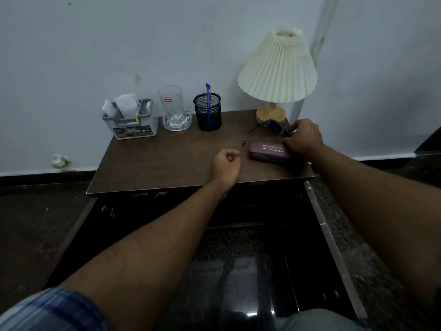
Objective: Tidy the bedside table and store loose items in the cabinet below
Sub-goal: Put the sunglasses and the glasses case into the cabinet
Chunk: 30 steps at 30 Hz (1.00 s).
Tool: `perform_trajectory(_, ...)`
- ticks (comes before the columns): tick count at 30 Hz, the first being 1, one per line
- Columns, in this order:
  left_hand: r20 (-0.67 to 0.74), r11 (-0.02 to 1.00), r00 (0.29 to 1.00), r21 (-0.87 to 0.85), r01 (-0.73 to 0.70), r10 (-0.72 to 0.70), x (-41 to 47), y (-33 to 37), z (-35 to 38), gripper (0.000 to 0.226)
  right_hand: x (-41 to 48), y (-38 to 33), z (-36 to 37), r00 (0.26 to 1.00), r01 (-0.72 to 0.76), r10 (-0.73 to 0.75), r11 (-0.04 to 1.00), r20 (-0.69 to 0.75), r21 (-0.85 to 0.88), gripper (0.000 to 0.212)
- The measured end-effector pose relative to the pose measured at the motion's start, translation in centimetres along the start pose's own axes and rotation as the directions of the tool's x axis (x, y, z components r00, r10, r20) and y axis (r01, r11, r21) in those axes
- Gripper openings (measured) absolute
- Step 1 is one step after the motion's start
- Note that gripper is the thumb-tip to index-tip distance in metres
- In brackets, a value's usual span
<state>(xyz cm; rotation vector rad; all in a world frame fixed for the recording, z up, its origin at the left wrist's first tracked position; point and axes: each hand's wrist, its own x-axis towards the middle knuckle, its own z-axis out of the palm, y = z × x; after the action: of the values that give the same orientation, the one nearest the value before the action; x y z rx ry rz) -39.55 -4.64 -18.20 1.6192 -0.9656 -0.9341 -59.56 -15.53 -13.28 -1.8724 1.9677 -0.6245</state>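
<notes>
On the dark wooden bedside table [167, 161] my right hand [303, 137] grips a pair of blue-framed glasses [274, 127], lifted just above the top near the lamp base; one temple arm hangs toward the table. A closed purple glasses case [268, 152] lies right below that hand, partly covered by it. My left hand [226, 164] rests near the table's middle front, fingers curled into a loose fist with nothing in it.
Along the back stand a grey organiser [131, 123] with tissues, a glass [172, 103] on a glass ashtray, a black mesh pen cup [208, 113] holding a blue pen, and a pleated lamp [278, 68]. Below the top, the cabinet doors [334, 235] stand open.
</notes>
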Motion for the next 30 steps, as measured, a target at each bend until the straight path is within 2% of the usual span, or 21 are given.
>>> perform_trajectory(5,-0.017,0.987,0.997,-0.147,0.07,-0.073,-0.3,0.6,-0.7,0.016,-0.7,-1.0,-0.9,0.999,0.026,-0.025,0.999,-0.029,0.039,0.03)
perform_trajectory(8,-0.031,0.983,0.995,-0.158,0.093,-0.099,-0.9,0.7,-2.1,0.015,-1.9,-2.2,-1.4,0.995,0.095,-0.09,0.99,-0.051,0.103,0.031)
perform_trajectory(13,-0.088,0.985,0.994,-0.166,0.048,-0.063,-2.1,1.3,-6.2,0.018,-5.2,-5.4,-1.5,0.977,0.212,-0.197,0.94,-0.082,0.268,0.025)
perform_trajectory(15,-0.126,0.991,0.992,-0.136,0.006,-0.023,-2.5,1.6,-8.5,0.022,-6.9,-6.6,-1.0,0.978,0.206,-0.199,0.913,-0.056,0.351,0.021)
perform_trajectory(19,-0.215,0.99,0.968,-0.034,-0.136,0.125,-3.2,2.0,-12.7,0.031,-10.2,-8.9,1.2,0.981,0.164,-0.193,0.85,0.005,0.5,0.028)
perform_trajectory(22,-0.221,0.971,0.946,0.081,-0.226,0.239,-4.0,2.1,-14.9,0.037,-12.4,-10.1,3.4,0.977,0.123,-0.203,0.798,0.071,0.59,0.025)
perform_trajectory(27,-0.212,0.929,0.914,0.208,-0.305,0.347,-5.2,2.0,-16.4,0.042,-15.0,-10.6,6.7,0.974,0.1,-0.205,0.781,0.101,0.617,0.024)
perform_trajectory(30,-0.185,0.869,0.871,0.307,-0.389,0.455,-5.3,1.5,-16.6,0.031,-15.7,-10.8,7.7,0.967,0.113,-0.232,0.766,0.108,0.633,0.024)
